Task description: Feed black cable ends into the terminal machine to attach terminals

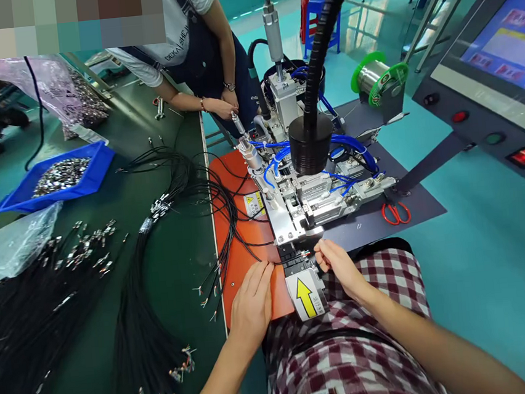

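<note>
My left hand (pixel 250 303) lies flat with fingers stretched out on the orange plate (pixel 233 224), its fingertips touching thin black cables (pixel 227 213) that lead into the machine's front fixture (pixel 296 259). My right hand (pixel 338 263) is pinched at the right side of that fixture, fingers closed on a small wire end with coloured strands that I cannot make out clearly. Just below both hands sits a white block with a yellow arrow (pixel 305 296). The metal machine (pixel 308 186) with blue tubing stands behind the fixture.
Bundles of black cables (pixel 148 264) with metal ends cover the green table at left. A blue tray (pixel 63 176) of small metal parts sits far left. Red scissors (pixel 396 212) lie right of the machine. Another person (pixel 192 49) stands at the back. A solder spool (pixel 378 74) is behind the machine.
</note>
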{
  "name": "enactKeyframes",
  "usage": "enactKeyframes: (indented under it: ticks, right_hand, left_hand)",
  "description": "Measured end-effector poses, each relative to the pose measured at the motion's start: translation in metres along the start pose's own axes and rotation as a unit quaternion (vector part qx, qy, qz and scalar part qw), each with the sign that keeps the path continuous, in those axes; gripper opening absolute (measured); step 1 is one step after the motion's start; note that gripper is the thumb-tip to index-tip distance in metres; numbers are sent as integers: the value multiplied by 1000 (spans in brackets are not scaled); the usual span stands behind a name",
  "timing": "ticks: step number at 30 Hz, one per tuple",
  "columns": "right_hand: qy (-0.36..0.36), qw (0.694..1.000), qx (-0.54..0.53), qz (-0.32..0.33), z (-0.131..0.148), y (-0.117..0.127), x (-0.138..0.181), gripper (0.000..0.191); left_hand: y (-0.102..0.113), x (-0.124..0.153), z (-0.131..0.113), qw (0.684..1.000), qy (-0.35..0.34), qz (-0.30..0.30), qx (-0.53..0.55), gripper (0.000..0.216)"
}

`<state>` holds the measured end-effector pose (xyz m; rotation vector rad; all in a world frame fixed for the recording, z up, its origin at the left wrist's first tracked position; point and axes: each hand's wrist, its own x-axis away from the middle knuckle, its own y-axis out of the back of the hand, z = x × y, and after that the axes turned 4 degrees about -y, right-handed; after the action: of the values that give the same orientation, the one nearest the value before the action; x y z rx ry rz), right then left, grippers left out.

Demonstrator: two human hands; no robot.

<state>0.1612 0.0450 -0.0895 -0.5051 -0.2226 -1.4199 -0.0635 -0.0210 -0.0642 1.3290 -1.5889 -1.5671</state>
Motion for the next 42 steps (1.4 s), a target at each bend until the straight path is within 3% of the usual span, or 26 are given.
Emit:
enactKeyframes:
  ticks: [12, 28, 42]
  right_hand:
    - [-41, 998, -10, -44, -35, 31, 19, 45]
    - [-63, 998, 4, -32, -43, 28, 35, 42]
    - [-122, 993, -7, -5, -82, 26, 33, 42]
  left_hand:
    - [3, 3, 1, 1000, 2, 23, 9, 53]
    - [3, -1, 4, 1000, -9, 5, 24, 47]
    - [5, 2, 6, 998, -1, 19, 55, 51]
